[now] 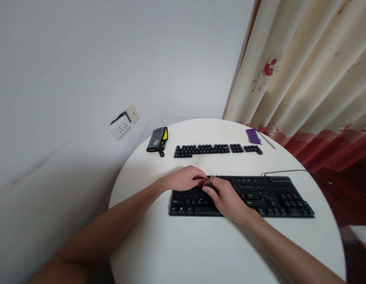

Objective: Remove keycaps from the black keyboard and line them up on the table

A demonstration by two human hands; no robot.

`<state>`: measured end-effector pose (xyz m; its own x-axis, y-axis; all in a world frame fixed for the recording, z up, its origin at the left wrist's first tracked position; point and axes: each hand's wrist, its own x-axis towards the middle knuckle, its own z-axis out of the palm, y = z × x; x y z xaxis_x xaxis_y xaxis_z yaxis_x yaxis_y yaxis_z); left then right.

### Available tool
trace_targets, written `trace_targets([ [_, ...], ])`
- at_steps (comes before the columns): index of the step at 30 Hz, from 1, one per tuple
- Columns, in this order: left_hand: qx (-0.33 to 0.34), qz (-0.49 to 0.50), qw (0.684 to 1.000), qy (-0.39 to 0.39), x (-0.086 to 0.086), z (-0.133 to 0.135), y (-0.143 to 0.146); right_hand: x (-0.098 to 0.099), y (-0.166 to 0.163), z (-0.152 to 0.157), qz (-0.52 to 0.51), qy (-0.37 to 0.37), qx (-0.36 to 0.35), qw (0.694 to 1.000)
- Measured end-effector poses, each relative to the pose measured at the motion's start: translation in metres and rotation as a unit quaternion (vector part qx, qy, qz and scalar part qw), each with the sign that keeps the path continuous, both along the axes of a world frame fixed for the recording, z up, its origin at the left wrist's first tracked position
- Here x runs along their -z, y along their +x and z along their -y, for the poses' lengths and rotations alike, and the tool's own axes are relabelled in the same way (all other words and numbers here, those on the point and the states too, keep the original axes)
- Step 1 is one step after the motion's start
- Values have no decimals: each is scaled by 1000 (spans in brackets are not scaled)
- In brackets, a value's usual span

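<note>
A black keyboard (242, 203) lies on the white round table, and both my hands are over its left half. My right hand (228, 199) is closed around a thin wire tool (211, 179), which looks like a keycap puller, its slender prongs sticking up between the hands. My left hand (185, 178) meets it from the left, fingers curled and pinched close to the tool; what they grip is hidden. Behind the keyboard, loose black keycaps (202, 150) stand in rows, split into several groups.
A grey pouch with yellow lining (157, 141) lies at the table's back left. At the back right are a purple cloth (253, 136) and a thin pale stick (268, 141). The keyboard cable (285, 171) runs off rightward. Wall and curtain (289, 79) border the table (200, 248).
</note>
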<state>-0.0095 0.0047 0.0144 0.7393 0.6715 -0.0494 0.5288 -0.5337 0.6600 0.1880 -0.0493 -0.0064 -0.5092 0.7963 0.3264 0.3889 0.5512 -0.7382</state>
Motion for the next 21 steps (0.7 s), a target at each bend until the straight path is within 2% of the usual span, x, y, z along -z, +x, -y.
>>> trace_targets([
  [4,7,9,1000,-20,0,0,-1,-4,-4,5,80,63,-49,994],
  [7,9,12,1000,-21,2,0,-2,-4,-7,6,108,70,-28,991],
  [12,-21,-6,1000,-9,7,-2,-3,5,-8,-4,39,-29,68,996],
  [17,2,-5,1000,-7,3,-1,-3,12,-5,-14,-66,-117,114,984],
  [21,-31,60,998,9,-2,0,0,13,0,-17,-149,-136,134,970],
])
